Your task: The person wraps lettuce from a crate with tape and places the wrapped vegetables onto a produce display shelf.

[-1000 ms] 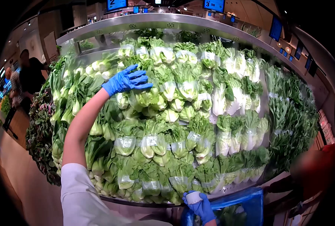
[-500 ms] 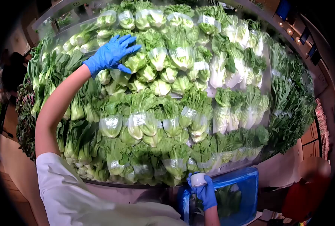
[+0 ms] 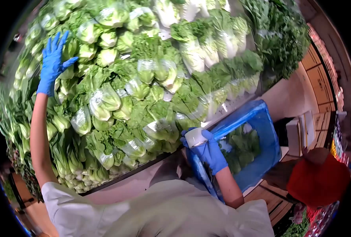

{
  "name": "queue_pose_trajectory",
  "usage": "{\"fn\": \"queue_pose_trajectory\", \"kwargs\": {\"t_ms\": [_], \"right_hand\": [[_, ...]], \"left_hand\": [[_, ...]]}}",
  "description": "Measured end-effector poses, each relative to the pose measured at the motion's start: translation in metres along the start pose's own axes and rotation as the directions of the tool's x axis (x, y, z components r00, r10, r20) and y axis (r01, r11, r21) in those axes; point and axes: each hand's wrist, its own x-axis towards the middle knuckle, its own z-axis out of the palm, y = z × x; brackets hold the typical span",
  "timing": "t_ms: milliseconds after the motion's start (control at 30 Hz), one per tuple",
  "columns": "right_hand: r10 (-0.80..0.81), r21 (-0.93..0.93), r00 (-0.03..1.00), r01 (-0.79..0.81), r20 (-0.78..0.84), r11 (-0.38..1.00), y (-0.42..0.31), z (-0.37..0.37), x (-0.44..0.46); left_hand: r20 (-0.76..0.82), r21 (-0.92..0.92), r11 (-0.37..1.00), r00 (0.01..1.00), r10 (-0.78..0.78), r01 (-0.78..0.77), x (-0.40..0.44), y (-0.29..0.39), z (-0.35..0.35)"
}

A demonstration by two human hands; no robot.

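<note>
My left hand [image 3: 53,63], in a blue glove, lies with fingers spread over the lettuces at the upper left and holds nothing that I can see. Beside its thumb is a head of lettuce [image 3: 87,52]. My right hand [image 3: 209,152], also gloved in blue, is closed around a short white roll [image 3: 195,137] that looks like tape. Just beyond that hand stands a crate lined with blue plastic [image 3: 271,136], with leafy greens [image 3: 242,148] inside. Several lettuces in clear wrap [image 3: 104,103] fill the sloped display between my hands.
Bok choy [image 3: 71,160] hangs at the display's lower left. Napa cabbages [image 3: 227,41] and dark leafy greens [image 3: 280,35] stand at the upper right. A person's red garment [image 3: 319,179] shows at the right, near cardboard boxes [image 3: 319,81].
The view has turned and shifted toward the right and down, bringing the blue-lined crate further into sight. My left hand stays spread over the lettuces; my right still holds the white roll.
</note>
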Motion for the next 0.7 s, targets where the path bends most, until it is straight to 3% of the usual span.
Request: {"fn": "queue_pose_trajectory", "kwargs": {"t_ms": [67, 133, 167, 200, 233, 300, 333, 400, 433, 467, 500, 533, 600, 667, 700], "right_hand": [[0.035, 0.078, 0.999, -0.037, 0.034, 0.996, -0.001, -0.012, -0.012], [0.006, 0.128, 1.0, -0.007, 0.007, 0.992, -0.004, -0.019, -0.024], [-0.006, 0.155, 1.0, 0.007, -0.006, 0.988, -0.006, -0.021, -0.031], [-0.016, 0.179, 1.0, 0.019, -0.016, 0.984, -0.009, -0.022, -0.038], [-0.029, 0.134, 0.996, 0.04, -0.084, 0.99, -0.012, -0.018, -0.046], [-0.062, 0.124, 0.998, 0.065, -0.029, 0.99, -0.018, -0.028, -0.058], [-0.087, 0.102, 0.996, 0.083, 0.037, 0.991, -0.019, -0.033, -0.063], [-0.081, 0.216, 0.993, 0.062, 0.082, 0.974, -0.024, -0.045, -0.075], [-0.126, 0.183, 0.991, 0.117, 0.042, 0.976, -0.027, -0.043, -0.087], [-0.167, 0.145, 0.986, 0.164, 0.008, 0.976, -0.029, -0.043, -0.095], [-0.201, 0.04, 0.98, 0.2, 0.013, 0.979, -0.031, -0.05, -0.102], [-0.193, 0.046, 0.981, 0.191, 0.023, 0.98, -0.032, -0.058, -0.11], [-0.236, -0.172, 0.953, 0.205, -0.19, 0.964, -0.031, -0.076, -0.123], [-0.271, -0.143, 0.937, 0.244, -0.219, 0.959, -0.024, -0.1, -0.125], [-0.321, -0.122, 0.908, 0.299, -0.269, 0.946, -0.021, -0.11, -0.125]], "left_hand": [[-0.181, -0.064, 0.997, 0.982, -0.056, 0.045, 0.003, 0.016, -0.022], [-0.379, -0.346, 0.937, 0.907, -0.183, 0.044, 0.005, 0.064, -0.069], [-0.37, -0.431, 0.9, 0.897, -0.241, 0.064, 0.0, 0.096, -0.097], [-0.226, -0.662, 0.735, 0.896, -0.383, 0.147, -0.01, 0.141, -0.128], [-0.005, -0.881, 0.402, 0.844, -0.536, 0.25, -0.018, 0.179, -0.142], [-0.092, -0.905, 0.424, 0.957, -0.274, 0.034, -0.053, 0.233, -0.131], [-0.054, -0.911, 0.413, 0.989, -0.135, 0.007, -0.063, 0.275, -0.147], [0.115, -0.981, 0.161, 0.993, 0.006, 0.112, -0.087, 0.349, -0.158], [0.016, -0.996, 0.093, 0.999, 0.03, 0.013, -0.103, 0.383, -0.148], [0.133, -0.987, -0.077, 0.989, 0.062, 0.137, -0.119, 0.413, -0.15], [0.214, -0.966, -0.104, 0.959, 0.184, 0.235, -0.13, 0.436, -0.155], [0.291, -0.934, -0.115, 0.909, 0.299, 0.337, -0.141, 0.456, -0.16], [0.251, -0.876, -0.368, 0.946, 0.206, 0.313, -0.168, 0.494, -0.165], [0.266, -0.899, -0.273, 0.923, 0.28, 0.342, -0.174, 0.514, -0.167], [0.337, -0.822, -0.359, 0.886, 0.318, 0.441, -0.176, 0.52, -0.172]]}}
